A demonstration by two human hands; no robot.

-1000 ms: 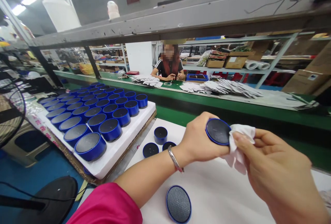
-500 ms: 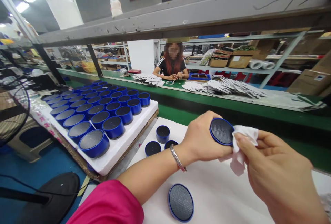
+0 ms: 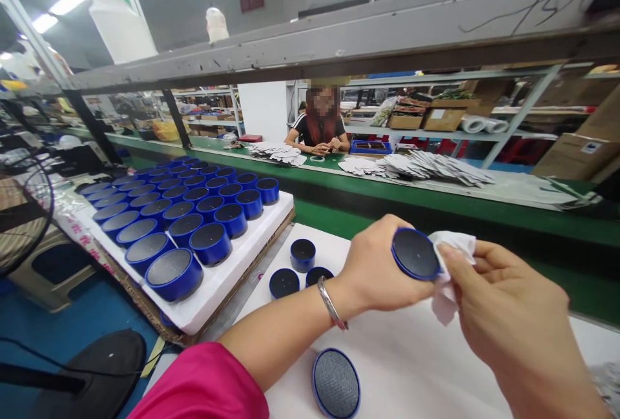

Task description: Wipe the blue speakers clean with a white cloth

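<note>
My left hand (image 3: 380, 267) is shut around a round blue speaker (image 3: 415, 254), with its dark mesh face turned toward me. My right hand (image 3: 508, 303) pinches a white cloth (image 3: 443, 306) against the speaker's rim. Three more blue speakers stand close together on the white work surface (image 3: 416, 367) beyond my left wrist: one upright (image 3: 303, 255) and two partly hidden (image 3: 283, 283). Another speaker (image 3: 336, 383) lies near my forearm, its grey fabric face up. A metal bangle (image 3: 330, 303) circles my left wrist, and a pink sleeve (image 3: 203, 383) covers the upper arm.
A white foam tray (image 3: 252, 277) holds several rows of blue speakers at my left. Beyond it runs a green conveyor bench (image 3: 387, 196) with stacks of white sheets (image 3: 426, 170). A co-worker (image 3: 320, 135) sits across it. A fan (image 3: 24, 219) stands at far left.
The cloth has shifted along the speaker's rim, and my right hand has moved slightly left. The speaker has turned a little in my left hand.
</note>
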